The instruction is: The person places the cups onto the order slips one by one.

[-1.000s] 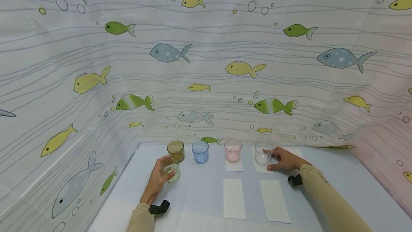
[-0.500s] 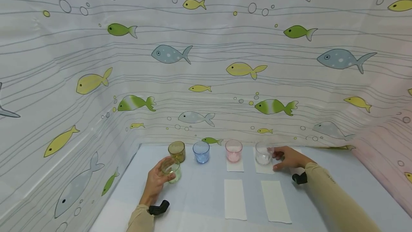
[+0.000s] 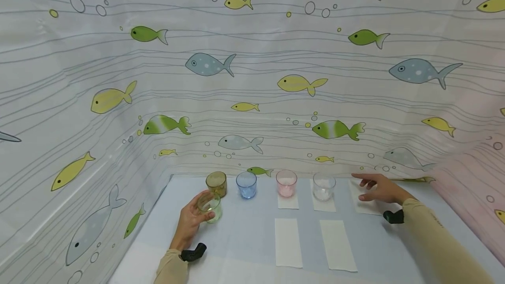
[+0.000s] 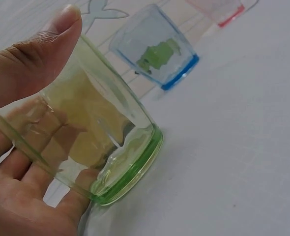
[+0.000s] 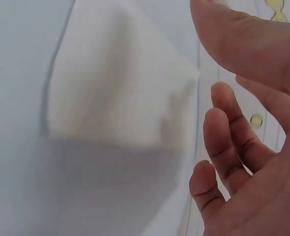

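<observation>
A green-tinted glass (image 3: 213, 210) is gripped by my left hand (image 3: 188, 221), thumb on the near side and fingers around the far side. In the left wrist view the green glass (image 4: 130, 174) tilts, its thick base near the white surface; contact cannot be told. My right hand (image 3: 384, 189) holds nothing, its fingers loosely bent over a white cloth strip (image 3: 364, 208) at the far right. Left of that hand, a clear glass (image 3: 324, 191) stands upright on another strip. The right wrist view shows the fingers apart from the white strip (image 5: 110, 98).
Along the back stand an amber glass (image 3: 216, 184), a blue glass (image 3: 246, 186) and a pink glass (image 3: 286, 185), the pink one on a strip. Two more white strips, a left one (image 3: 288, 243) and a right one (image 3: 338, 245), lie nearer. A fish-patterned curtain (image 3: 252, 91) encloses the table.
My right hand has let go of the clear glass and moved right, over the far-right strip. The clear glass stays in place. My left hand still holds the green glass, nearly unmoved.
</observation>
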Action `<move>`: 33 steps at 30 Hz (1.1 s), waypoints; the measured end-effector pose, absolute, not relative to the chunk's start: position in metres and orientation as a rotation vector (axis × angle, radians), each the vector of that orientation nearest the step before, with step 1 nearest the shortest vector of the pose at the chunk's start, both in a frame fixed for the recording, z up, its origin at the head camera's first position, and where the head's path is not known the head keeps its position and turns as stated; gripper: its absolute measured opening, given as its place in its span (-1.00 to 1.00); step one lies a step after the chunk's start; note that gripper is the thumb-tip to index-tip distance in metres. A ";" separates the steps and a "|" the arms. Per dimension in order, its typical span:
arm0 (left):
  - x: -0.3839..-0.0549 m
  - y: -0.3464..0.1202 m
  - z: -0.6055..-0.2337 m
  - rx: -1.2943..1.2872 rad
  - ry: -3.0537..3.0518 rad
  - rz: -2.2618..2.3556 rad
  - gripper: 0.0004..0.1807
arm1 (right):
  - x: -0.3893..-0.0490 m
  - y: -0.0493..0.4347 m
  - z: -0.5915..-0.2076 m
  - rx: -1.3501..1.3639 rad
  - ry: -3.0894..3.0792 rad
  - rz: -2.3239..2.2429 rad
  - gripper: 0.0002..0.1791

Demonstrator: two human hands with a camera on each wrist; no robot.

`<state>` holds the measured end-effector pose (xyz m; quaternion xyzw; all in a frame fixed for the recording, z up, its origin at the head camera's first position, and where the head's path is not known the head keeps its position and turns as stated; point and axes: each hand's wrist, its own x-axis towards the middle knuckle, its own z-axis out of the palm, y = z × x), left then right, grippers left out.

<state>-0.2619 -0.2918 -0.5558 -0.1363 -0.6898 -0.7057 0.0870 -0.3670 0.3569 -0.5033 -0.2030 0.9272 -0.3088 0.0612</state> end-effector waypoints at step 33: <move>-0.264 -0.292 -0.558 -0.376 -2.069 -2.136 -0.08 | -0.354 0.388 -0.523 -0.553 2.753 -0.721 -0.06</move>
